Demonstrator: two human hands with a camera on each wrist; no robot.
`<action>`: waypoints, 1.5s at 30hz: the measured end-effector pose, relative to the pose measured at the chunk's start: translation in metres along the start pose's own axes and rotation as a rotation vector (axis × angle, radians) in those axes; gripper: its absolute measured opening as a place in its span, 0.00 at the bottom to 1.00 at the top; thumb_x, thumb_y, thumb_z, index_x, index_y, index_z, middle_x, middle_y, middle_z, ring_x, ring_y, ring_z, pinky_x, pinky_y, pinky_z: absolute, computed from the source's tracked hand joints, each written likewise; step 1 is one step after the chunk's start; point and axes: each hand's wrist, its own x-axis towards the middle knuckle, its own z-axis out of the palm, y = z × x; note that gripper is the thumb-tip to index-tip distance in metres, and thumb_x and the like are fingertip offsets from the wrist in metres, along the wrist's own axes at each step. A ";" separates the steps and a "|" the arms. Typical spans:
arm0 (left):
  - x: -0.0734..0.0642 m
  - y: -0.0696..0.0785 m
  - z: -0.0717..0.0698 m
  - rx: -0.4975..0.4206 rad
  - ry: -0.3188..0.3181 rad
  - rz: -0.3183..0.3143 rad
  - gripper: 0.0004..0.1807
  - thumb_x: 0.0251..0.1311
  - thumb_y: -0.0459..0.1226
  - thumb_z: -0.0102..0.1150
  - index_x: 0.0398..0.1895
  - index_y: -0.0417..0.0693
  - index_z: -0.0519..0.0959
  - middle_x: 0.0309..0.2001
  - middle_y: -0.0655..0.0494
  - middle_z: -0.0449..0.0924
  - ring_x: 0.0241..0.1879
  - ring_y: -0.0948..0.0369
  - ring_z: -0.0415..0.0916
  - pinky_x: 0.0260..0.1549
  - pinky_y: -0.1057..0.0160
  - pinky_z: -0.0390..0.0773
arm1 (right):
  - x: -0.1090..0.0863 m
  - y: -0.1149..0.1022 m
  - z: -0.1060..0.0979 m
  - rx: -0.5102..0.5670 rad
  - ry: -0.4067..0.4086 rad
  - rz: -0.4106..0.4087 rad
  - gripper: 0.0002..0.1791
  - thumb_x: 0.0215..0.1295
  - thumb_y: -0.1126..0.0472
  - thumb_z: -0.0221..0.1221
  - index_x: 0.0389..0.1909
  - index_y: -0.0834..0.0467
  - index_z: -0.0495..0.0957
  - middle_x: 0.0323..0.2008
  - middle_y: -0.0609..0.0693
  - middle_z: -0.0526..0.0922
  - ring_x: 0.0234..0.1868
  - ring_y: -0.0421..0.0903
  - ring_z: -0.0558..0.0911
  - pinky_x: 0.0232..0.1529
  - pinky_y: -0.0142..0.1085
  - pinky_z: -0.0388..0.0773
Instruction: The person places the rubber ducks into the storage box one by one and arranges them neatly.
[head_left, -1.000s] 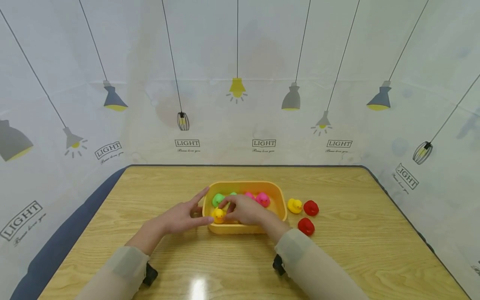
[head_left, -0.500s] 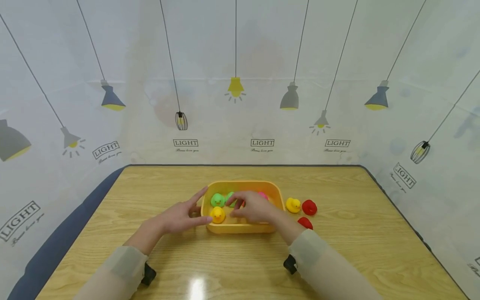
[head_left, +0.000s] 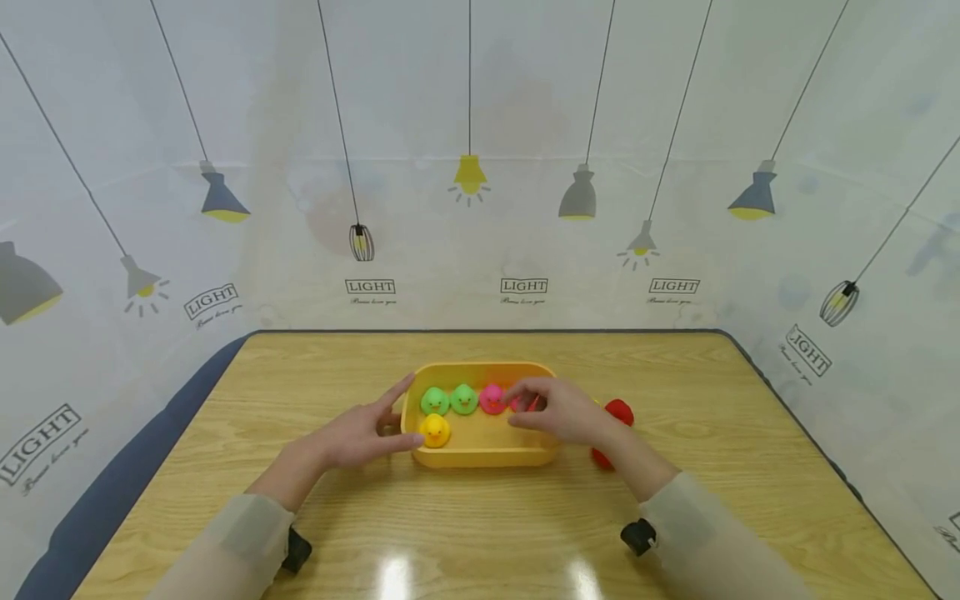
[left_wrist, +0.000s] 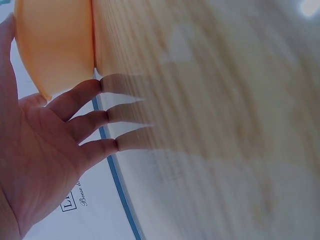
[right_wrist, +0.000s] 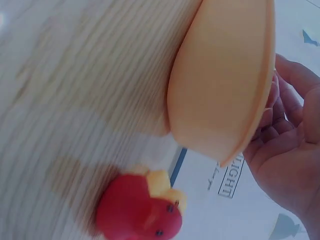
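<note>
A yellow-orange plastic tub (head_left: 487, 457) holds several toy ducks in the head view. Two green ducks (head_left: 464, 399) and a pink duck (head_left: 492, 399) line its back; a yellow duck (head_left: 435, 431) sits front left. My left hand (head_left: 367, 433) spans the tub's left end, fingers extended, thumb at the front rim. My right hand (head_left: 566, 410) reaches over the right end, thumb and forefinger apart. Its fingers partly cover a second pink duck (head_left: 519, 404). In the right wrist view, those fingers reach behind the tub's rim.
Right of the tub, partly behind my right hand and forearm, are a red duck (head_left: 619, 410) and another red duck (head_left: 602, 460). A yellow duck (right_wrist: 159, 184) shows behind a red one in the right wrist view. The wooden table (head_left: 337, 358) meets a printed backdrop.
My right hand has moved rightward from beside the yellow duck to the tub's right end, uncovering the green ducks and one pink duck. The left hand stays at the tub's left end.
</note>
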 end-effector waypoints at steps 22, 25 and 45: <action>0.001 -0.001 0.000 0.004 0.003 -0.024 0.59 0.67 0.75 0.60 0.90 0.83 0.36 0.77 0.43 0.77 0.75 0.38 0.74 0.74 0.29 0.71 | -0.068 0.054 -0.058 -0.022 0.063 0.035 0.17 0.74 0.53 0.72 0.57 0.57 0.87 0.39 0.47 0.86 0.39 0.46 0.80 0.38 0.32 0.78; 0.001 -0.001 0.000 0.004 0.003 -0.018 0.59 0.67 0.74 0.60 0.91 0.82 0.36 0.77 0.42 0.76 0.76 0.37 0.74 0.74 0.29 0.70 | -0.073 0.061 -0.064 -0.031 0.073 0.052 0.18 0.74 0.52 0.71 0.58 0.57 0.86 0.40 0.47 0.86 0.40 0.46 0.80 0.39 0.32 0.79; 0.001 -0.002 0.000 0.003 0.003 -0.007 0.59 0.67 0.74 0.61 0.91 0.81 0.36 0.77 0.43 0.77 0.76 0.37 0.73 0.75 0.30 0.69 | -0.080 0.114 -0.089 0.007 0.087 0.175 0.21 0.77 0.54 0.69 0.64 0.58 0.83 0.45 0.53 0.86 0.40 0.49 0.81 0.37 0.38 0.80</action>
